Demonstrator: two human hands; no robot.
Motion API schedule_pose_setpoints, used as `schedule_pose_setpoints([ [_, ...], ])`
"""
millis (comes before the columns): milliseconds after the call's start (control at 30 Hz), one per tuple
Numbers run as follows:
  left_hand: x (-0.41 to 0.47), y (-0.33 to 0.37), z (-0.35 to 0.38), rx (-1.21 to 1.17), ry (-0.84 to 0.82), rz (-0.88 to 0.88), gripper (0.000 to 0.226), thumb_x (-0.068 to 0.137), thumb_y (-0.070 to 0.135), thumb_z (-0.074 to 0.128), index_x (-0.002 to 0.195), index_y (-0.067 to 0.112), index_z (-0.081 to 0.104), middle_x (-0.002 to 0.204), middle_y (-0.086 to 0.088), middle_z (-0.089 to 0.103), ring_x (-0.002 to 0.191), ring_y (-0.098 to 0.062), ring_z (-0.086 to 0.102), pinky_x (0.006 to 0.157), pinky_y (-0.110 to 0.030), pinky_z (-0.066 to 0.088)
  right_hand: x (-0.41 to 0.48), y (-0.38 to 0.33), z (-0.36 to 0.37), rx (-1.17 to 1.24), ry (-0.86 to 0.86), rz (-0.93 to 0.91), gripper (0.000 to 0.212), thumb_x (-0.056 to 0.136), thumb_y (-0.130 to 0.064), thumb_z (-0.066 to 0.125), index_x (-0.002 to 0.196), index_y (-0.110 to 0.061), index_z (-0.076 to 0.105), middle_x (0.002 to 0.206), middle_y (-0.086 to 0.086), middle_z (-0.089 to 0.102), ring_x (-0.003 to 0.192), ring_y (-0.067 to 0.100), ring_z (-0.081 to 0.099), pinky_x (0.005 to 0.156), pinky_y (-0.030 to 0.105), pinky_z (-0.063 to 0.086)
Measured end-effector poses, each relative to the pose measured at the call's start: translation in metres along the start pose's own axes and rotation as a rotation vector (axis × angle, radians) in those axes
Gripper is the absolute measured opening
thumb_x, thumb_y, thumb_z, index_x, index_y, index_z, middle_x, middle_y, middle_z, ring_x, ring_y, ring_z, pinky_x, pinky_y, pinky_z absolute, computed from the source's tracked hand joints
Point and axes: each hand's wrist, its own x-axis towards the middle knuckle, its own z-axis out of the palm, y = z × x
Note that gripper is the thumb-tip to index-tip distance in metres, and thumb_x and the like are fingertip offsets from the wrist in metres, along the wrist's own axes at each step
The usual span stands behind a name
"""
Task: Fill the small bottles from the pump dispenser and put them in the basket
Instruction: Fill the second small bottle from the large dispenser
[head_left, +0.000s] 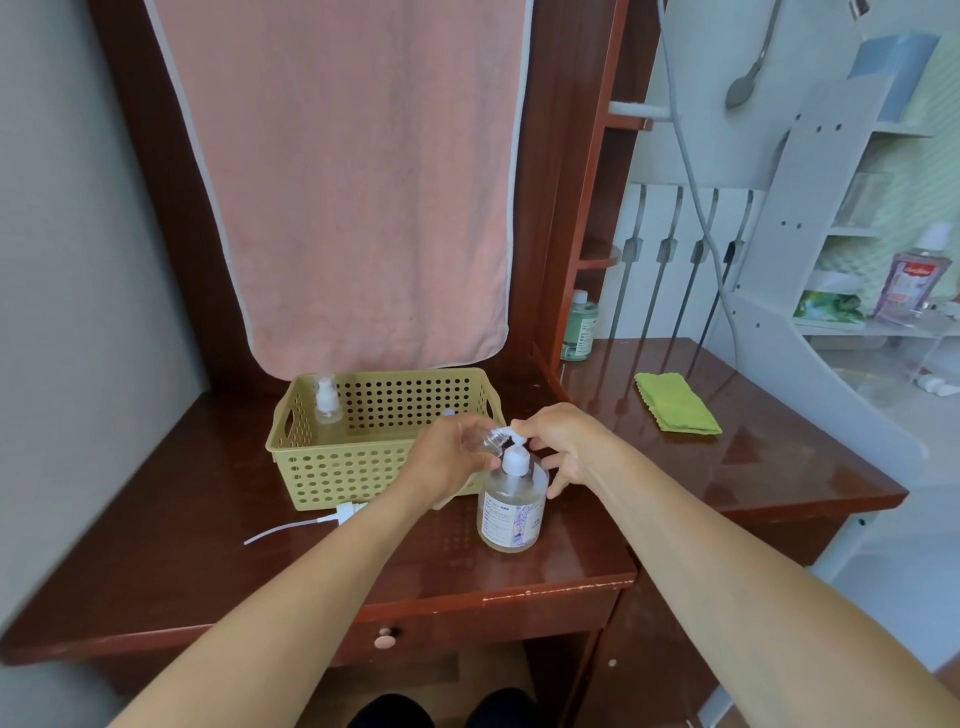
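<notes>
A clear pump dispenser (511, 506) with a white pump head stands on the dark wooden desk in front of a yellow perforated basket (332, 467). My left hand (449, 457) holds a small clear bottle (491, 440) tilted, its open neck at the pump's spout. My right hand (566, 441) rests its fingertips on top of the pump head. One small spray bottle (327, 408) stands upright in the basket's back left corner. A loose white spray cap with its tube (311, 521) lies on the desk in front of the basket.
A folded green cloth (675, 402) lies on the desk to the right. A green-tinted bottle (579, 332) stands at the back by the wooden upright. A pink towel (353, 182) hangs behind the basket. White shelves with bottles are at the far right.
</notes>
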Motion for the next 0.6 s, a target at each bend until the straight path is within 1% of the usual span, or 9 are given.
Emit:
schedule_pose_setpoints([
  [67, 0.001, 0.0, 0.001, 0.006, -0.008, 0.003, 0.029, 0.077, 0.008, 0.076, 0.103, 0.019, 0.068, 0.089, 0.009, 0.067, 0.086, -0.004, 0.06, 0.08, -0.021, 0.048, 0.002, 0.001, 0.0, -0.008, 0.004, 0.002, 0.049, 0.092, -0.018, 0.06, 0.137, -0.004, 0.044, 0.142, 0.019, 0.043, 0.129, 0.045, 0.039, 0.096, 0.073, 0.027],
  [133, 0.002, -0.003, 0.003, 0.013, -0.025, -0.007, 0.031, 0.077, 0.007, 0.076, 0.105, 0.016, 0.068, 0.093, 0.006, 0.068, 0.091, -0.007, 0.062, 0.084, -0.024, 0.049, 0.004, 0.004, 0.005, -0.023, 0.037, -0.001, 0.047, 0.091, -0.018, 0.063, 0.134, -0.006, 0.047, 0.14, 0.02, 0.044, 0.127, 0.046, 0.041, 0.093, 0.073, 0.03],
  [167, 0.001, -0.004, 0.004, 0.016, -0.035, -0.012, 0.03, 0.077, 0.006, 0.076, 0.104, 0.016, 0.068, 0.092, 0.007, 0.068, 0.092, -0.006, 0.062, 0.083, -0.024, 0.048, 0.005, 0.006, 0.008, -0.029, 0.047, -0.001, 0.047, 0.09, -0.018, 0.063, 0.133, -0.007, 0.047, 0.139, 0.021, 0.045, 0.125, 0.047, 0.042, 0.091, 0.073, 0.032],
  [267, -0.001, -0.008, 0.005, 0.029, -0.033, -0.012, 0.029, 0.077, 0.007, 0.076, 0.103, 0.019, 0.068, 0.084, 0.012, 0.064, 0.084, -0.004, 0.059, 0.076, -0.018, 0.043, 0.005, 0.011, 0.012, -0.019, 0.054, -0.005, 0.046, 0.09, -0.019, 0.063, 0.132, -0.009, 0.048, 0.138, 0.021, 0.046, 0.124, 0.047, 0.043, 0.091, 0.072, 0.033],
  [333, -0.001, -0.007, 0.003, 0.014, -0.023, -0.003, 0.028, 0.078, 0.007, 0.075, 0.102, 0.02, 0.068, 0.081, 0.016, 0.062, 0.082, -0.001, 0.058, 0.072, -0.015, 0.043, 0.0, 0.01, 0.01, -0.01, 0.045, -0.019, 0.041, 0.092, -0.022, 0.061, 0.129, -0.008, 0.051, 0.137, 0.02, 0.048, 0.125, 0.044, 0.043, 0.094, 0.07, 0.032],
  [400, 0.0, -0.004, 0.001, -0.012, -0.009, 0.0, 0.028, 0.078, 0.006, 0.075, 0.101, 0.019, 0.068, 0.08, 0.018, 0.062, 0.081, 0.003, 0.058, 0.073, -0.012, 0.044, -0.004, 0.007, 0.005, -0.003, 0.006, -0.024, 0.037, 0.094, -0.024, 0.058, 0.126, -0.007, 0.053, 0.135, 0.02, 0.05, 0.122, 0.041, 0.046, 0.096, 0.069, 0.031],
  [467, 0.002, -0.002, 0.0, 0.002, 0.003, 0.012, 0.027, 0.077, 0.008, 0.076, 0.099, 0.02, 0.069, 0.083, 0.014, 0.065, 0.084, -0.003, 0.06, 0.08, -0.02, 0.048, -0.007, 0.006, 0.002, 0.004, -0.034, -0.025, 0.038, 0.095, -0.027, 0.057, 0.126, -0.006, 0.052, 0.134, 0.02, 0.049, 0.12, 0.04, 0.047, 0.096, 0.068, 0.03],
  [533, 0.005, -0.003, 0.001, 0.015, 0.017, 0.016, 0.027, 0.076, 0.01, 0.078, 0.098, 0.022, 0.07, 0.089, 0.008, 0.068, 0.091, -0.012, 0.062, 0.086, -0.03, 0.05, -0.008, 0.006, -0.002, 0.001, -0.059, -0.02, 0.045, 0.093, -0.032, 0.059, 0.129, -0.005, 0.05, 0.137, 0.022, 0.047, 0.124, 0.041, 0.044, 0.098, 0.068, 0.029],
  [600, 0.007, -0.004, 0.001, 0.021, 0.027, 0.01, 0.028, 0.075, 0.012, 0.078, 0.099, 0.023, 0.07, 0.093, 0.005, 0.069, 0.094, -0.014, 0.063, 0.089, -0.032, 0.051, -0.009, 0.006, -0.004, 0.007, -0.077, -0.027, 0.047, 0.091, -0.032, 0.061, 0.126, -0.003, 0.051, 0.14, 0.022, 0.044, 0.128, 0.042, 0.042, 0.101, 0.07, 0.027],
])
